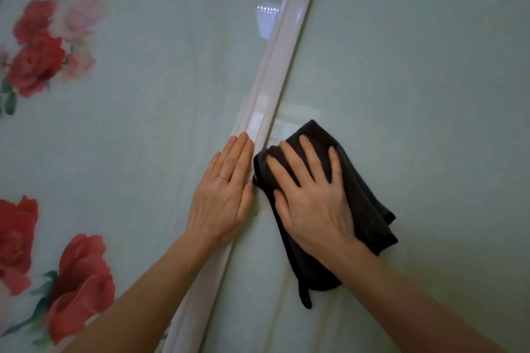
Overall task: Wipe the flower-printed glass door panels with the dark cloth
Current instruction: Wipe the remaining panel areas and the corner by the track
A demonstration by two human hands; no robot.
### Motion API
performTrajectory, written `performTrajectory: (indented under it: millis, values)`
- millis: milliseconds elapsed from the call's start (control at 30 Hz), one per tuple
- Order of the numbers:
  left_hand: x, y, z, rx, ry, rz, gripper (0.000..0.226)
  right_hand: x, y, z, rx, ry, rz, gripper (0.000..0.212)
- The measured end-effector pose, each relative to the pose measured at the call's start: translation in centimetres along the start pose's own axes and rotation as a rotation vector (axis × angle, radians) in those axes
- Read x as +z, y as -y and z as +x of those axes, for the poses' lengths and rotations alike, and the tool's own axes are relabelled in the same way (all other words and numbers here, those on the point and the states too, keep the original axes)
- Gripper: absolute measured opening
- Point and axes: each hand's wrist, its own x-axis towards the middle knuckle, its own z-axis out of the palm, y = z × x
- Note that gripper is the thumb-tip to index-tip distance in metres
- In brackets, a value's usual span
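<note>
Lying flat against the glossy pale-green right glass panel, a soft dark cloth is pinned under the spread, straight fingers of the right hand, just beside the smooth white frame strip. The left hand is laid open, fingers together, along that strip at the edge of the rose-printed left panel, with nothing held.

From my end the room's light reads dim, soft, greenish — a pale glare with a row of bright dots sits beside the white frame strip.
</note>
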Motion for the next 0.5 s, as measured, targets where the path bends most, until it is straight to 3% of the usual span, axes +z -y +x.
performTrajectory:
  millis: [300,500]
  values:
    - [-0.2,0.0,0.0,-0.016,-0.025,-0.072,0.058,1.3,-1.3,8.0,0.087,-0.048,0.023,0.053]
    - [-0.3,0.5,-1.5,-0.121,-0.013,-0.167,0.065,0.8,1.8,3.1,-0.012,-0.040,0.088,0.052]
